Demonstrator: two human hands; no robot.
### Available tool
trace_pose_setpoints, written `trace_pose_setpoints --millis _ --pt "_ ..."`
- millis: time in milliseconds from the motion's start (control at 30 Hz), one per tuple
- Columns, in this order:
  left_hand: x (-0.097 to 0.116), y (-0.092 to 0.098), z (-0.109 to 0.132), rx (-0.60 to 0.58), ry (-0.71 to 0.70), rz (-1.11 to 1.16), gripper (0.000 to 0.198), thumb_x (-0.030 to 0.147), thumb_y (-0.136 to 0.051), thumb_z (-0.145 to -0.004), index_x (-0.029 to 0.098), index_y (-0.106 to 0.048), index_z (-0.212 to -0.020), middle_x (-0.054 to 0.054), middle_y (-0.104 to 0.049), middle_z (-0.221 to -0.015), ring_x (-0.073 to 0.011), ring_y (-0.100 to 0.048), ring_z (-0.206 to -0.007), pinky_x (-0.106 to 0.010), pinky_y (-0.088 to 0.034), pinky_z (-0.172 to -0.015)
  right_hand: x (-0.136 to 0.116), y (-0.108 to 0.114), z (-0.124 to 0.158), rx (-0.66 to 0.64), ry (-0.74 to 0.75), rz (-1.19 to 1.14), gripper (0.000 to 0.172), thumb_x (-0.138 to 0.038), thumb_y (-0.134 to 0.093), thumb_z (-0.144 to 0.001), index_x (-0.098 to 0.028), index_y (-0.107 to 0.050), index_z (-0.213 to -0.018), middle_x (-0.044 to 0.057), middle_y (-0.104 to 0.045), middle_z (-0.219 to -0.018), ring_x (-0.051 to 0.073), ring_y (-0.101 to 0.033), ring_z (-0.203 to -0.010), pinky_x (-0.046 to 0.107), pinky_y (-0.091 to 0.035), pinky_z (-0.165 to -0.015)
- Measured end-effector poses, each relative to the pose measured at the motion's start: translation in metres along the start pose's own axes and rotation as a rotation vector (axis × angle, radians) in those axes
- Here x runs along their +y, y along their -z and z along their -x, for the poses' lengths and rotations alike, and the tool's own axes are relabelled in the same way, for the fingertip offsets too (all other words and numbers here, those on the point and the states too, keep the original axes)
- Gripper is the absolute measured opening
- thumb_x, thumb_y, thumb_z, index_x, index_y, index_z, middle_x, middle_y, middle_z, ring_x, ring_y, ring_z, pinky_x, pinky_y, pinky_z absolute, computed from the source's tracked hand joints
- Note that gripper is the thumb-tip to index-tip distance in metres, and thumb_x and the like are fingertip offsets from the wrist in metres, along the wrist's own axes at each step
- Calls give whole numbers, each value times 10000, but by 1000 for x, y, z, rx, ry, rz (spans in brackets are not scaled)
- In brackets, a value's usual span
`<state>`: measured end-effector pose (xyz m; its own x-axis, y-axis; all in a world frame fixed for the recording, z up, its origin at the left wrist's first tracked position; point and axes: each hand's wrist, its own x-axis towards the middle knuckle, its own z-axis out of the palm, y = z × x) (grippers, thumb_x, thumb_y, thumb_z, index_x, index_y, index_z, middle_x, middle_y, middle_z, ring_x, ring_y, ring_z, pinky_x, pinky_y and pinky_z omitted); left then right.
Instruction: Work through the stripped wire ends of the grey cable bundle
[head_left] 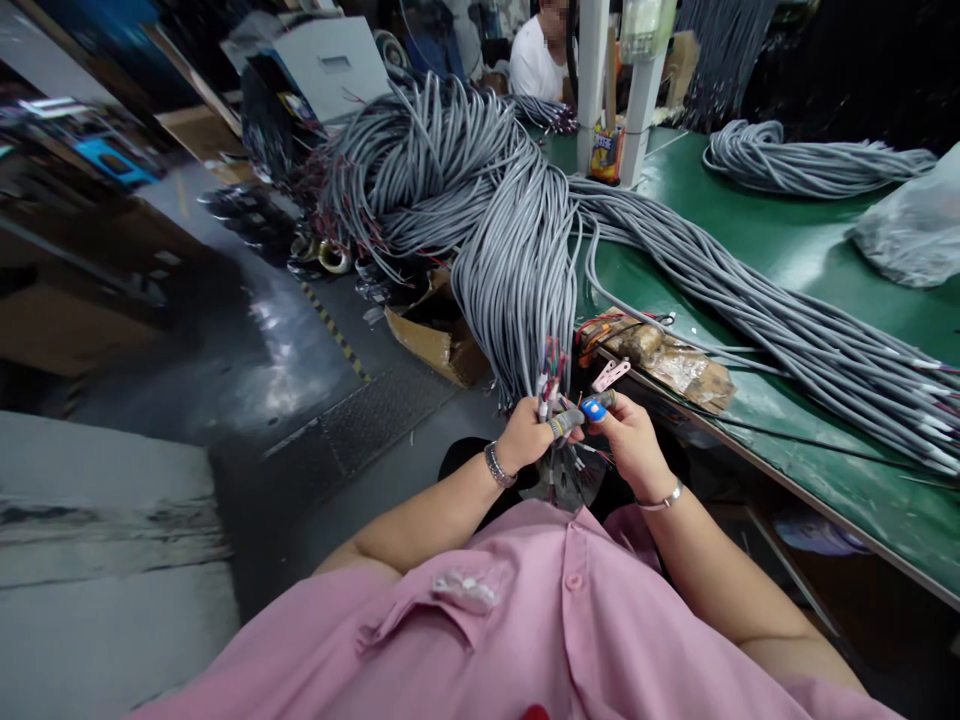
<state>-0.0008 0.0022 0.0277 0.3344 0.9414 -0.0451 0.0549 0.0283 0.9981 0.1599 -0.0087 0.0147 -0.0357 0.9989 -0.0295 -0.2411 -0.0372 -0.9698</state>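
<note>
A thick bundle of grey cables (517,260) hangs off the edge of the green table (787,250) down to my lap. My left hand (525,435) is closed around the cable ends (550,385), whose stripped coloured wires stick up above my fingers. My right hand (628,432) is closed too, pinching a small tool with a blue part (594,408) and pink handles (611,374) right against those wire ends. The two hands touch at the fingertips, and tape covers my left forefinger.
More grey cables (810,165) lie across the table, with a clear plastic bag (911,225) at the right. A taped brown packet (667,360) sits at the table's edge. A white post (592,80) stands at the back. Another person (536,55) sits behind. A cardboard box (435,335) is on the floor.
</note>
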Motion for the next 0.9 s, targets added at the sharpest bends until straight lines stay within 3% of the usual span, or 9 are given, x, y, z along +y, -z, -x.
trace_pose_setpoints --millis 133,400,633,767,900 --pt "-6 -3 -2 107 6 152 328 446 -704 -752 120 -672 -770 -72 -700 -637 -145 -627 -535 -247 -495 -537 6 0 -2 40 -29 -42 245 -393 -772 -707 -189 -639 -731 -37 -582 -636 97 -465 -567 241 -392 -568" --pt "-9 -6 -2 220 2 161 330 440 -696 -765 126 -645 -678 -66 -682 -599 -134 -621 -509 -213 -444 -468 14 -2 -5 59 -33 -63 226 -381 -773 -713 -194 -661 -773 -24 -612 -694 103 -487 -598 245 -411 -589" --pt "-12 -7 -4 251 1 227 339 457 -708 -745 138 -611 -683 -27 -642 -543 -114 -572 -449 -215 -418 -441 22 3 -2 36 -47 -112 237 -400 -771 -719 -198 -658 -770 -19 -607 -699 103 -499 -606 247 -455 -614" --pt "-11 -7 -5 237 19 278 316 431 -721 -729 142 -604 -681 -8 -616 -516 -106 -545 -431 -221 -421 -438 23 15 -8 69 -100 -268 360 -559 -689 -755 -204 -645 -800 -15 -590 -681 99 -499 -568 254 -488 -594" --pt "-7 -8 -7 171 27 291 286 401 -727 -722 138 -616 -696 -4 -606 -512 -106 -533 -431 -226 -422 -442 12 24 -26 46 -243 -366 535 -738 -563 -737 -210 -624 -795 6 -627 -727 103 -513 -543 248 -508 -544"
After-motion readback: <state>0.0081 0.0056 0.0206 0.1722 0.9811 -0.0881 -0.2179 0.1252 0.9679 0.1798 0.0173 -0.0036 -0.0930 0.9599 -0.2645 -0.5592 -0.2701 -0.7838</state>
